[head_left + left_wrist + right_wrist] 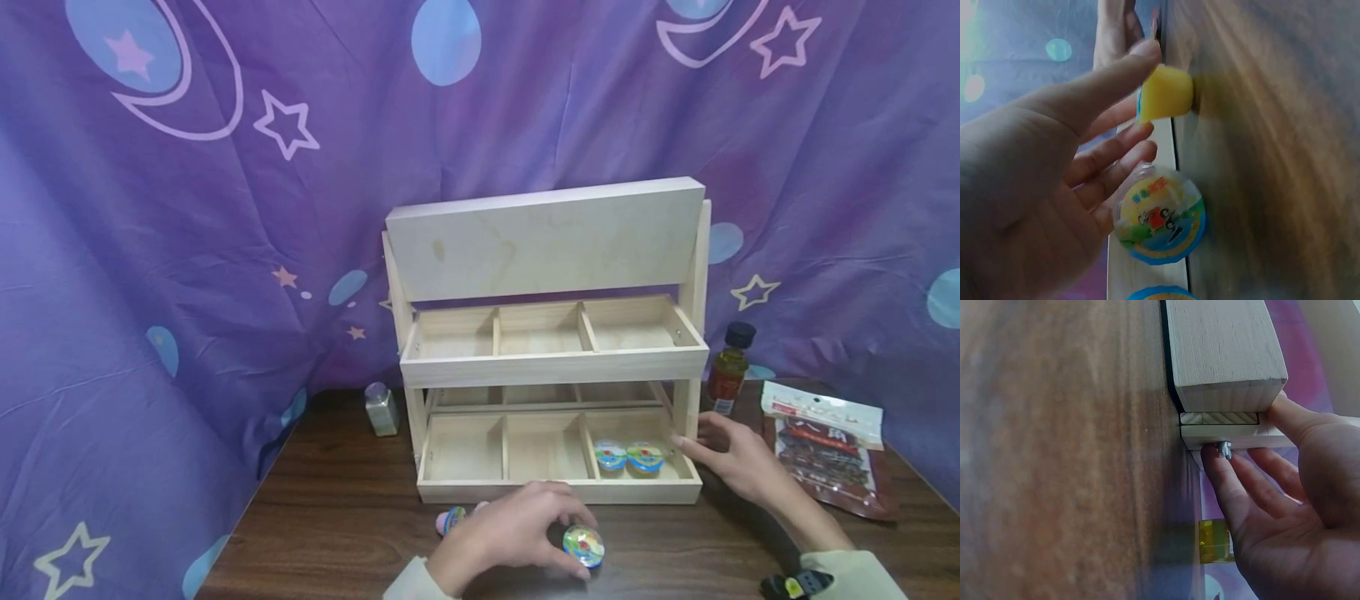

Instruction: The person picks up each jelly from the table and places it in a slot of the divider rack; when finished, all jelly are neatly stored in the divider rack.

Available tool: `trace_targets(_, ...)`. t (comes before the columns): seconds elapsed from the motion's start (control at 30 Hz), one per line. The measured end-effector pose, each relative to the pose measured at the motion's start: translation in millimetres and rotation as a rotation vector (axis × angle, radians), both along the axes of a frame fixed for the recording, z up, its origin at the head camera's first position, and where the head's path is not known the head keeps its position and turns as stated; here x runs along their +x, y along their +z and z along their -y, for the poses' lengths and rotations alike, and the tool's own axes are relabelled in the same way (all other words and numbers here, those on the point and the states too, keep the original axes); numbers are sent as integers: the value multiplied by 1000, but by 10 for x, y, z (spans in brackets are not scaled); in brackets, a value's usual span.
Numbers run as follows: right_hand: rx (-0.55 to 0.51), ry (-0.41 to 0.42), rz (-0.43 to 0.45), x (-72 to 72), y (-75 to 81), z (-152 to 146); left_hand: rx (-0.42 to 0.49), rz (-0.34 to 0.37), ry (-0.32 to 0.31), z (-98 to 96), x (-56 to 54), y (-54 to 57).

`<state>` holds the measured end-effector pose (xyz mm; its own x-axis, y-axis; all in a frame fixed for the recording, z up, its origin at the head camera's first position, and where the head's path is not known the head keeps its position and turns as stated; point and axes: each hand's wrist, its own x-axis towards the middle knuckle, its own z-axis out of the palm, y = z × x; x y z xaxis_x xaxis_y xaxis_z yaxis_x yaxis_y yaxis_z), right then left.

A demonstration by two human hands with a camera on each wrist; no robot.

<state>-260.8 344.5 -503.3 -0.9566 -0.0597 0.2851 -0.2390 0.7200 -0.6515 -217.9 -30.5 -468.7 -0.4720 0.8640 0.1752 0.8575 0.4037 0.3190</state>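
Observation:
My left hand (pixel 517 525) has its thumb and forefinger on either side of a jelly cup (pixel 583 546) with a printed lid, in front of the rack; the left wrist view shows this cup's yellow body (pixel 1171 92) low at the tabletop. Another jelly cup (pixel 452 521) lies left of that hand, partly hidden by it; its lid (pixel 1160 215) faces the left wrist camera. My right hand (pixel 738 458) grips the right side of a wooden tiered rack (pixel 558 492), fingers near a metal wing nut (pixel 1225 450). Two jelly cups (pixel 611 456) sit in the lower tier's right compartment.
A shaker jar (pixel 382 410) stands left of the rack. To its right are a dark-capped bottle (pixel 727 371) and a spice bag (pixel 828 450). A purple curtain (pixel 315 233) hangs behind the brown table (pixel 330 508).

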Motion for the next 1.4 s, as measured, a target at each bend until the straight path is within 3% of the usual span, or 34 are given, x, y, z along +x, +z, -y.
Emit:
trace_targets(0.37, 17, -11, 8, -7, -2, 0, 41, 16, 42, -63, 18, -56)
trace_targets(0.6, 10, -4, 8, -9, -1, -4, 131, 30, 99, -48, -19, 68)
trace_targets(0.9, 8, -11, 25, -4, -6, -7, 195, 70, 236, -17, -163, 214)
trace_targets(1.07, 3, -13, 25, 5, -12, -14, 231, 99, 304, -76, -263, 190)
trace_targets(1.17, 2, -12, 22, 10, -7, -7, 226, 78, 326, -132, -324, 157)
trace_targets(1.4, 4, -13, 16, 12, 5, 9, 129, 42, 390, -248, -425, 117)
